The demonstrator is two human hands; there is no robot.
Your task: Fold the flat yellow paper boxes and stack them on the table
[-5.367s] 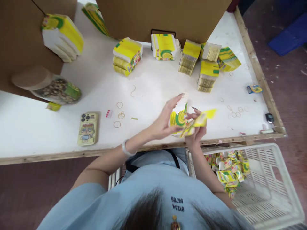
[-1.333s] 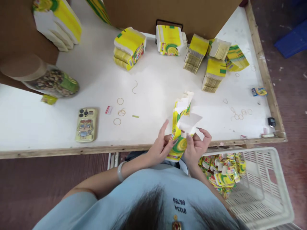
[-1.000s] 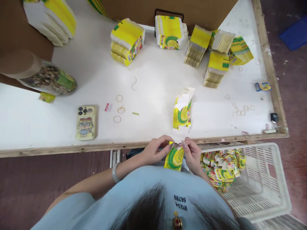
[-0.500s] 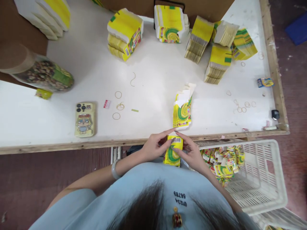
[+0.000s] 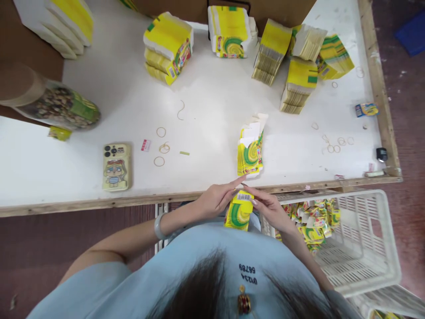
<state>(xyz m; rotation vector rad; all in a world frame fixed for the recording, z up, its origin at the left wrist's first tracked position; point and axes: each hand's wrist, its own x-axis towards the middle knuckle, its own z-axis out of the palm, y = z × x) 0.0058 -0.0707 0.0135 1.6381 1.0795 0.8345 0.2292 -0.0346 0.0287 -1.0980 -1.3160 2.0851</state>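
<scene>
Between my two hands, just off the table's front edge, is a small yellow carton (image 5: 238, 215) with a green swirl and a barcode near its top. My left hand (image 5: 215, 198) grips its upper left side, fingers pressed together along the top. On the other side my right hand (image 5: 269, 207) has its thumb and fingers closed at the carton's upper right corner. The fingertips of both hands come close together at the carton's top end. Right beyond them on the table lies a fanned stack of flattened yellow cartons (image 5: 249, 155) with white flaps.
Bundles of flat cartons (image 5: 169, 37) stand along the back. A phone (image 5: 117, 168) lies at left, near a jar (image 5: 63, 104) and several rubber bands (image 5: 159, 161). A white plastic basket (image 5: 368, 266) with filled cartons stands below the table's wooden edge (image 5: 99, 205) at right.
My right thumb has drawn back from the carton's front face to its right edge. My left thumb has moved up toward the top. The view has shifted slightly.
</scene>
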